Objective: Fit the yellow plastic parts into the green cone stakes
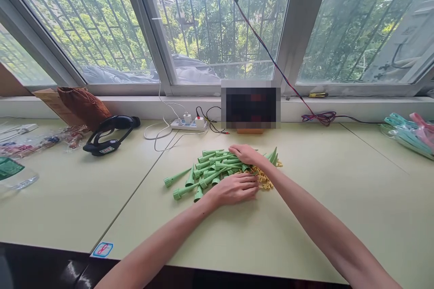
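As my eye runs in from the left, there's a bottle near the table's edge of view, then a headset, then a white power strip by the sill. And here's the action: green cones, heaped every which way, some with their capped ends toward us! The left hand is palm down along the near side, fingers close together, tips at the yellow bits. The right hand arches over the far side, fingers pointing left across the heap. Is either one gripping? I can't tell; the undersides are hidden.

To handle this heap well, I'd say, keep both palms low, fingers loosely curved, and press lightly, so no cone rolls and the small bits don't scatter. Where's the heap against the grip? Mostly left of both hands, partly between them, with a few cones out beyond the right wrist. The bits sit right of the left fingertips, under the right forearm's line. Farther right, a coiled cord, and finally a bag at the far end.
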Available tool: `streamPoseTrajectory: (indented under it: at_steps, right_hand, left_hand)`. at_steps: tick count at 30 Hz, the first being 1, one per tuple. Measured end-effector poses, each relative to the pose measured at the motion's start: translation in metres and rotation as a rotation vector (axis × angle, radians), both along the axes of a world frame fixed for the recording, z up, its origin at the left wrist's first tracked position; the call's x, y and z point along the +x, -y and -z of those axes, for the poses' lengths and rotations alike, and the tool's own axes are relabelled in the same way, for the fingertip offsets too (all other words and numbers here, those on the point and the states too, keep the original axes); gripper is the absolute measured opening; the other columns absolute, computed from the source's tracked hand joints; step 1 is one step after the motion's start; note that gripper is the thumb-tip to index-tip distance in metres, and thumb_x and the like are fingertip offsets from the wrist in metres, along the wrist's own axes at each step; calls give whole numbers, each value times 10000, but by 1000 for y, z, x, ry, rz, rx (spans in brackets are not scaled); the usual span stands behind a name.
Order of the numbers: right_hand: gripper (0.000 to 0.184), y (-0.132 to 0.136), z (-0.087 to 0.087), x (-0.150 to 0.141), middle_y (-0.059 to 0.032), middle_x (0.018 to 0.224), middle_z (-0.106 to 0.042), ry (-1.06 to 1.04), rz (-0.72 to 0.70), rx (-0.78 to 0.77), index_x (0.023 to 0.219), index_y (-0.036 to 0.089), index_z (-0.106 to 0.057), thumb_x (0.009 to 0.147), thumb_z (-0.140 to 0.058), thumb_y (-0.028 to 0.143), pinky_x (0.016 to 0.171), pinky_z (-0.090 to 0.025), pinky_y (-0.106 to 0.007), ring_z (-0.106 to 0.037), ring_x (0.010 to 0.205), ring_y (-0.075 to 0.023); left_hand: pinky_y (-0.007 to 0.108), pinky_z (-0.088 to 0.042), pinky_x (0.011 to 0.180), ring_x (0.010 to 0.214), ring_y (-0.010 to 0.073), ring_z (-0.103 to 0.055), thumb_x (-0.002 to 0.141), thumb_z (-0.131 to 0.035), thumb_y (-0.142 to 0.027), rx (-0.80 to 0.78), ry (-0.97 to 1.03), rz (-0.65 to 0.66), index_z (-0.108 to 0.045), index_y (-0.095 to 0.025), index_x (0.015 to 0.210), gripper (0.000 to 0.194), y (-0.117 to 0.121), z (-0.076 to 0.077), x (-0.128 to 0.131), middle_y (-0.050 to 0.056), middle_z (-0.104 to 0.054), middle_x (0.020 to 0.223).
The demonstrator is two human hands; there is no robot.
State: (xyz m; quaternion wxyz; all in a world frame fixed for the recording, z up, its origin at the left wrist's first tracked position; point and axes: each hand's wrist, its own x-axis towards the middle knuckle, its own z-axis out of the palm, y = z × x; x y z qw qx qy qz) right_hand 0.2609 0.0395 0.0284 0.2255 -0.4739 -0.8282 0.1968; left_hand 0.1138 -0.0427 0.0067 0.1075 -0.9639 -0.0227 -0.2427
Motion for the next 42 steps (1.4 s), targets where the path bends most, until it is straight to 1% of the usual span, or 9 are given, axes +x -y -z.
streamPoseTrajectory:
  at_steps: [5,9,12,16,20,23,27,34,42]
  right_hand:
    - [393,16,-7,1,-119,1285,-636,-52,41,94,1274,197,-598,1015,-377,394,1027,-356,-388,-576,1180,-274]
    - [392,41,-17,9,-133,1247,-654,-188,6,218,1263,169,-596,1007,-405,396,947,-450,-371,-607,1142,-263]
    - [327,62,-22,19,-109,1135,-697,-268,21,292,1179,179,-628,990,-453,379,867,-491,-352,-656,1011,-238]
    - [242,85,-19,30,-85,977,-707,-346,96,307,1071,174,-642,968,-490,332,712,-512,-307,-658,805,-196]
    - [197,102,-8,36,-64,859,-680,-327,155,298,1006,180,-646,961,-495,299,666,-484,-300,-615,744,-192]
    - [183,109,-2,38,-56,834,-670,-298,165,271,988,186,-647,960,-491,276,644,-461,-295,-589,704,-184]
    - [170,111,3,39,-53,845,-673,-283,156,245,951,195,-639,960,-481,259,633,-448,-290,-575,699,-181]
    - [194,109,6,46,-56,830,-672,-278,202,211,941,190,-647,955,-470,268,612,-441,-294,-553,650,-173]
    - [219,110,2,46,-57,812,-670,-265,210,200,930,183,-651,955,-446,255,619,-438,-297,-537,644,-171]
  left_hand:
    - [320,-489,1053,1161,190,-624,958,-502,-290,54,72,44,-650,-107,1017,243,7,-1,-6,128,-722,1083]
    - [318,-559,901,1061,203,-661,945,-504,-253,70,141,18,-644,-133,956,185,14,-11,-12,97,-732,938]
    - [289,-546,721,794,171,-671,927,-512,-190,-12,314,-163,-625,-149,833,153,9,-25,-14,53,-693,759]
    - [224,-402,533,523,105,-506,939,-497,-199,-190,568,-442,-554,-161,647,299,-6,-39,-16,-10,-550,562]
    - [206,-348,510,476,83,-421,945,-500,-217,-279,631,-551,-608,-163,753,227,-12,-35,-27,-29,-540,564]
    - [215,-330,510,483,87,-426,934,-502,-200,-222,518,-507,-621,-167,783,195,-6,-28,-33,-28,-534,568]
    - [249,-251,487,499,100,-431,923,-513,-233,-161,283,-450,-588,-170,676,265,6,-22,-29,-18,-500,561]
    - [264,-218,495,574,118,-479,838,-609,-368,-265,31,-554,-568,-169,656,272,15,-24,-21,1,-527,651]
    - [277,-214,503,625,141,-513,786,-641,-351,-333,-36,-635,-581,-175,698,206,19,-26,-19,10,-554,708]
